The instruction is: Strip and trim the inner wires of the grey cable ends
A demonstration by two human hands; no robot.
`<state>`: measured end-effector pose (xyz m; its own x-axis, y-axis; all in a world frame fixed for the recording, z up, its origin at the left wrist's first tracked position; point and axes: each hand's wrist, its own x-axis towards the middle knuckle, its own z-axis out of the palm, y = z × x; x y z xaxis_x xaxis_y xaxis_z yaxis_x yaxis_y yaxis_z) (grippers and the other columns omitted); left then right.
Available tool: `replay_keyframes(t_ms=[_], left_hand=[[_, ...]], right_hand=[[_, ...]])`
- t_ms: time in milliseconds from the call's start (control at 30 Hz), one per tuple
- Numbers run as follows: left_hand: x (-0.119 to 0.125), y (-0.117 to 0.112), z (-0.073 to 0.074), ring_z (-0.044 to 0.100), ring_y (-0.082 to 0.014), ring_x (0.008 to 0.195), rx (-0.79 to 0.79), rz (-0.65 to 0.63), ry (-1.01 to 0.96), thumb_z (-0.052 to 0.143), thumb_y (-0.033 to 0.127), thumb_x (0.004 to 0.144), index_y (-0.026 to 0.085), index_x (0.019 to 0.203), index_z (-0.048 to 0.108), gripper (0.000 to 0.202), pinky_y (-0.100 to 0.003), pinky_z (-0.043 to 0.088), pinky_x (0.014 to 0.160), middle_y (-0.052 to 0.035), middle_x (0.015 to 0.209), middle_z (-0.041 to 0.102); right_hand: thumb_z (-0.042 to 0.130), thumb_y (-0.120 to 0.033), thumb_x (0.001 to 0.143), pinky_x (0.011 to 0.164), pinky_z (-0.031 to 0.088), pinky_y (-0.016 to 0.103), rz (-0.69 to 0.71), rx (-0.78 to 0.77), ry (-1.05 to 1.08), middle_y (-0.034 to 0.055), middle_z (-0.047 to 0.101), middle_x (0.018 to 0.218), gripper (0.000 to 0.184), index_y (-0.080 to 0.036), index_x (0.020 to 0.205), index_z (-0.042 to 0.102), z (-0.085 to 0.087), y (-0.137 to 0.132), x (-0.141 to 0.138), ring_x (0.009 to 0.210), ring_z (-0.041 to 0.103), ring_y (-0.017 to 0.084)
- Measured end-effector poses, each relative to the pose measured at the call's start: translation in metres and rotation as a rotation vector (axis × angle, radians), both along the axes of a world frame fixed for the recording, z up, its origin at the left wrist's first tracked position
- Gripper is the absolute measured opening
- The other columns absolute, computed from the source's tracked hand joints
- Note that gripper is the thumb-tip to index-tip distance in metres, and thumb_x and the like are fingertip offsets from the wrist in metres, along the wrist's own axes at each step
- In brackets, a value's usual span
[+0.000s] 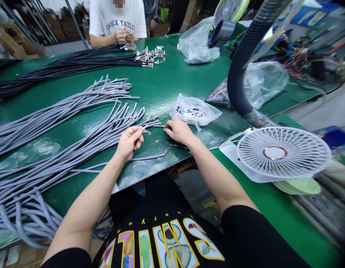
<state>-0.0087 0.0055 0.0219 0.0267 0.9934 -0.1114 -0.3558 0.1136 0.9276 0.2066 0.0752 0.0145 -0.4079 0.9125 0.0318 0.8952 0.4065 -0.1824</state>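
My left hand (130, 142) is closed in a pinch on the stripped end of a grey cable, whose pale strands (146, 131) stick out past the fingertips. Close by on the right, my right hand (178, 131) has its fingers curled down near the cable tips; whatever they hold is hidden. A dark flat item (176, 144) lies under that wrist, its kind unclear. Below my left hand, another grey cable (150, 158) ends in thin coloured wires. A bundle of grey cables (85, 149) stretches leftward. Just beyond my right hand sits a clear bag (195, 110) of small dark pieces.
A second grey cable bundle (77, 106) and black cables (77, 63) with white connectors lie farther back on the green table (155, 82). Across it sits a person (119, 22), hands together. At right are a ribbed hose (239, 78) and a white fan (284, 163).
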Motion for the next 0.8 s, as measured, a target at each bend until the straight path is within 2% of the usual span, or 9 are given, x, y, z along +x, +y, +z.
replay_keyframes(t_ms=[67, 133, 233, 300, 433, 533, 600, 667, 800], left_hand=[[0.001, 0.0, 0.0, 0.034, -0.0021, 0.033, -0.01, 0.002, 0.002, 0.076, 0.037, 0.065, 0.014, 0.084, 0.06, 0.035, -0.015, 0.018, 0.033, 0.0051, 0.051, 0.056], [0.002, 0.0, 0.001, 0.032, -0.0016, 0.033, -0.01, 0.019, 0.016, 0.077, 0.036, 0.064, 0.014, 0.081, 0.059, 0.033, -0.015, 0.018, 0.034, 0.0067, 0.048, 0.053], [0.002, -0.001, 0.0, 0.032, -0.0019, 0.034, -0.013, 0.035, 0.043, 0.078, 0.036, 0.064, 0.015, 0.079, 0.057, 0.033, -0.015, 0.018, 0.034, 0.0077, 0.047, 0.05], [0.003, -0.002, 0.0, 0.031, -0.0021, 0.034, -0.019, 0.023, 0.05, 0.078, 0.037, 0.064, 0.016, 0.078, 0.056, 0.033, -0.016, 0.018, 0.034, 0.0075, 0.046, 0.05], [0.005, -0.004, 0.001, 0.029, -0.0022, 0.033, -0.03, -0.039, 0.058, 0.076, 0.04, 0.066, 0.015, 0.077, 0.058, 0.033, -0.017, 0.016, 0.035, 0.0073, 0.044, 0.047], [0.006, -0.005, 0.002, 0.026, -0.0025, 0.035, -0.038, -0.08, 0.071, 0.076, 0.045, 0.066, 0.014, 0.079, 0.061, 0.036, -0.017, 0.013, 0.036, 0.0077, 0.044, 0.043], [0.006, -0.006, 0.002, 0.025, -0.0027, 0.036, -0.039, -0.101, 0.081, 0.075, 0.048, 0.067, 0.014, 0.079, 0.062, 0.039, -0.018, 0.012, 0.036, 0.0079, 0.044, 0.04], [0.006, -0.007, 0.002, 0.024, -0.0029, 0.037, -0.029, -0.117, 0.089, 0.074, 0.05, 0.068, 0.014, 0.078, 0.062, 0.04, -0.018, 0.011, 0.037, 0.0082, 0.045, 0.038], [0.007, -0.009, 0.001, 0.022, -0.0031, 0.038, -0.006, -0.153, 0.09, 0.072, 0.051, 0.07, 0.014, 0.076, 0.06, 0.04, -0.019, 0.011, 0.039, 0.0091, 0.045, 0.033]], right_hand=[[0.055, -0.028, 0.087, 0.082, 0.04, 0.032, 0.037, 0.046, 0.038, 0.0142, 0.065, 0.103, 0.024, -0.013, 0.102, 0.066, 0.005, -0.007, 0.01, 0.098, 0.057, 0.026], [0.055, -0.029, 0.088, 0.079, 0.041, 0.031, 0.038, 0.05, 0.059, 0.0121, 0.065, 0.099, 0.023, -0.014, 0.101, 0.066, 0.012, -0.019, 0.022, 0.094, 0.058, 0.024], [0.055, -0.035, 0.088, 0.073, 0.04, 0.03, 0.064, -0.06, 0.016, 0.0084, 0.064, 0.088, 0.022, -0.016, 0.095, 0.066, 0.016, -0.04, 0.038, 0.084, 0.058, 0.022], [0.057, -0.035, 0.088, 0.075, 0.041, 0.031, 0.084, -0.117, -0.024, 0.0091, 0.065, 0.091, 0.024, -0.017, 0.101, 0.065, 0.014, -0.049, 0.045, 0.088, 0.058, 0.023], [0.054, -0.025, 0.088, 0.08, 0.042, 0.032, 0.06, -0.182, -0.008, 0.01, 0.066, 0.099, 0.027, -0.017, 0.112, 0.061, 0.002, -0.052, 0.049, 0.095, 0.058, 0.024], [0.051, -0.02, 0.087, 0.081, 0.043, 0.034, 0.061, -0.202, 0.071, 0.0097, 0.066, 0.097, 0.023, -0.017, 0.107, 0.061, -0.004, -0.05, 0.051, 0.093, 0.058, 0.024], [0.05, -0.02, 0.086, 0.079, 0.044, 0.034, 0.03, -0.175, 0.208, 0.0092, 0.064, 0.093, 0.016, -0.017, 0.097, 0.061, -0.003, -0.052, 0.052, 0.087, 0.058, 0.022], [0.05, -0.022, 0.086, 0.071, 0.046, 0.031, -0.019, -0.209, 0.453, 0.0063, 0.062, 0.084, 0.009, -0.018, 0.089, 0.057, 0.002, -0.057, 0.051, 0.076, 0.058, 0.018], [0.053, -0.034, 0.089, 0.053, 0.046, 0.025, -0.019, -0.492, 1.003, 0.001, 0.062, 0.076, 0.015, -0.019, 0.091, 0.05, 0.017, -0.075, 0.033, 0.059, 0.058, 0.012]])
